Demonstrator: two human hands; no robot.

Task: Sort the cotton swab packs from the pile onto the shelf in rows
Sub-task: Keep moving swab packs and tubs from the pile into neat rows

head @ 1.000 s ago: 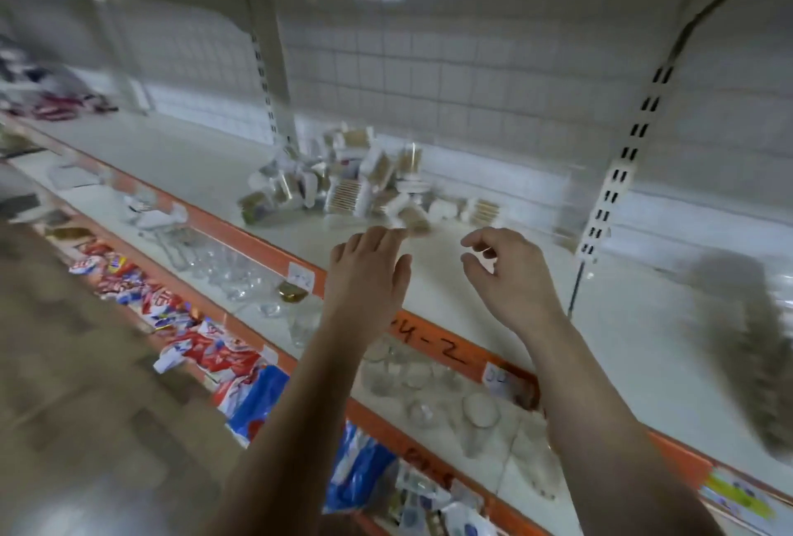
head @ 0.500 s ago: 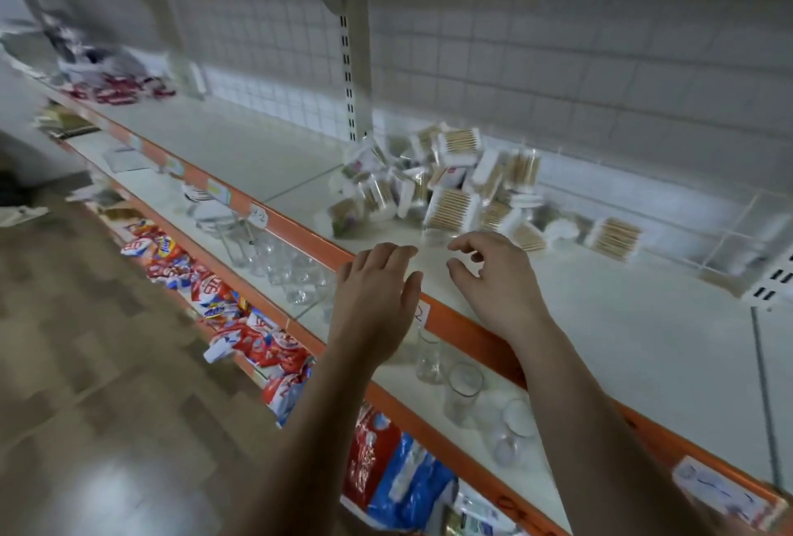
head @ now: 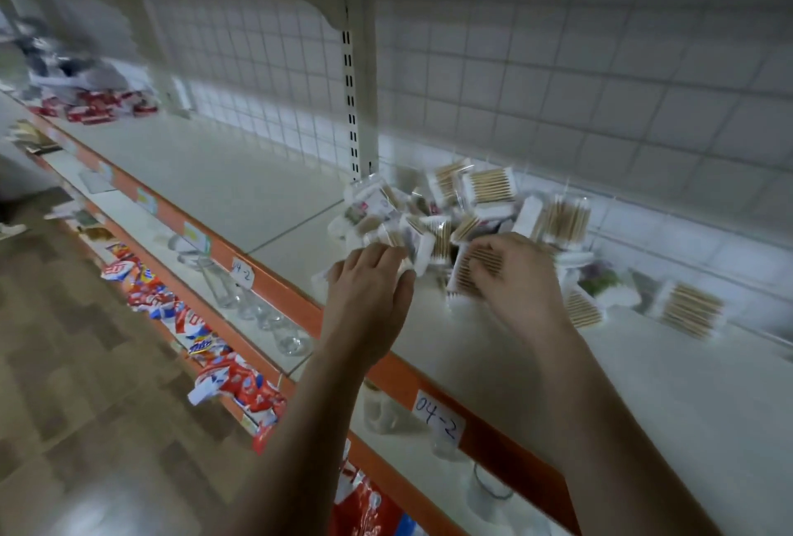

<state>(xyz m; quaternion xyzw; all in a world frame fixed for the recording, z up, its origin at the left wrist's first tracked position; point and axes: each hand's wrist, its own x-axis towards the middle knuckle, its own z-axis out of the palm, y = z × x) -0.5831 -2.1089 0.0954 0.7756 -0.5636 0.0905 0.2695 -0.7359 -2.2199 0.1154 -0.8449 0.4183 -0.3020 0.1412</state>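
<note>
Both hands out over the white shelf (head: 536, 368), at the near edge of the pile of cotton swab packs (head: 463, 213), which lies heaped against the tiled back wall (head: 600, 84) just right of the slotted upright (head: 349, 106). Left hand (head: 369, 295) palm down at the pile's near left side, fingers (head: 386, 254) curled onto a small clear pack (head: 422, 254); grip or mere touch impossible to tell through the blur. Right hand (head: 519, 282) at the pile's near right side, fingers bent and closing around a flat pack of wooden-stemmed swabs (head: 465, 273) that stands tilted on its edge, thumb underneath hidden. One loose pack (head: 691, 310) flat on the shelf, apart to the right of the heap. Orange shelf edge (head: 429, 381) with a handwritten "04-2" label (head: 438, 417) below the wrists. Clear glasses (head: 274, 316) on the next shelf down, red snack bags (head: 231, 376) lower still.
</note>
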